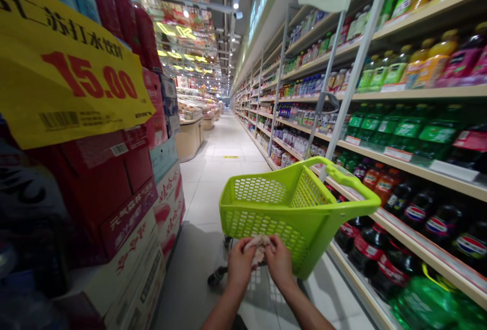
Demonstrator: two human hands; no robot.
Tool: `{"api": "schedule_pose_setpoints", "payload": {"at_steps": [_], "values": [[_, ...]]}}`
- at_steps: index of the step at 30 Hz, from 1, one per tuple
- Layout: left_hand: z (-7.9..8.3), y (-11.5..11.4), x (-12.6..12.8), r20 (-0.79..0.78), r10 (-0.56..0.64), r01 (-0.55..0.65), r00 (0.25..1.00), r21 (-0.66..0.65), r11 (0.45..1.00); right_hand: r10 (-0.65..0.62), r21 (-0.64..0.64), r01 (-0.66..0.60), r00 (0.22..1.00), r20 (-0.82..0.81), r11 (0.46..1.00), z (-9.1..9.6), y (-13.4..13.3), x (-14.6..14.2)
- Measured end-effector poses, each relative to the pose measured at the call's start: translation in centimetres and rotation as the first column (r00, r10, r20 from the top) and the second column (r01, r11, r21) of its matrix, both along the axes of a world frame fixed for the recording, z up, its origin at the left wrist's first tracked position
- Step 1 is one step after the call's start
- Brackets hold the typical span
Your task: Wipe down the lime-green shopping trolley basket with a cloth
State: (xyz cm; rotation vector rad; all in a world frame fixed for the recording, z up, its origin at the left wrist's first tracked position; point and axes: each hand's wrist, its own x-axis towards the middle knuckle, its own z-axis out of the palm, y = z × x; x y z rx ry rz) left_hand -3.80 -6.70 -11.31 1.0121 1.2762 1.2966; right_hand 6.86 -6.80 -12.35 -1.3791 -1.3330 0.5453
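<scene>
A crumpled, pale pinkish-white cloth or tissue (259, 249) is pinched between my two hands, low in the middle of the head view. My left hand (242, 264) has its fingers closed on one side of it. On the other side, my right hand (278, 259) grips it the same way. Just beyond my hands stands a lime-green shopping cart (308, 218) with perforated walls, turned sideways, its handle to the right. The visible inside of its basket shows nothing. Whether my knuckles touch its near wall I cannot tell.
Drink shelves (414, 162) with several rows of bottles line the right side. Stacked cartons (125, 269) with a yellow price sign (76, 66) rise close on the left. A tiled aisle (213, 172) runs ahead, past a wooden display counter (190, 139).
</scene>
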Motion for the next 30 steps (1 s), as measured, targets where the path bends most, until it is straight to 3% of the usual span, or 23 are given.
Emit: {"api": "schedule_pose_setpoints", "payload": {"at_steps": [4,7,10,13,17,21,26,28,30], "values": [[0.6,-0.3,0.5,-0.161,-0.025,0.05,0.987,0.15,0.987,0.033,0.007,-0.033,0.968,-0.248,0.999,-0.1,0.1,-1.3],[0.8,-0.9,0.4,-0.173,-0.036,0.064,0.984,0.159,0.985,0.13,0.003,-0.144,0.888,-0.441,0.99,-0.8,-0.3,-2.2],[0.7,-1.4,0.4,-0.097,-0.148,0.164,0.984,0.181,0.97,0.121,-0.001,-0.141,0.852,-0.51,0.99,-2.1,-0.4,-2.3],[0.3,-1.4,0.4,0.103,-0.271,0.266,0.957,0.064,0.962,0.089,-0.021,-0.121,0.828,-0.554,0.992,-3.2,-0.1,-1.7],[-0.6,-1.0,-0.1,0.254,-0.132,0.178,0.958,-0.167,0.97,0.245,0.003,-0.295,0.789,-0.563,0.956,-2.9,0.2,-1.1],[-1.1,-0.9,-0.4,0.412,-0.102,0.192,0.906,-0.182,0.964,0.373,0.02,-0.403,0.827,-0.422,0.915,-1.6,-0.2,-1.6],[-0.3,-0.8,-0.8,0.534,-0.105,0.199,0.839,-0.121,0.973,0.28,0.056,-0.276,0.956,-0.087,0.96,-1.1,-1.5,-3.1],[0.1,-0.6,-1.2,0.576,-0.108,0.201,0.81,-0.1,0.975,0.262,0.101,-0.276,0.956,0.13,0.956,-1.2,-2.1,-3.7],[0.1,-0.2,-1.8,0.617,-0.076,0.197,0.783,-0.13,0.972,0.265,0.145,-0.337,0.89,0.372,0.93,-1.6,-2.4,-4.0]]}}
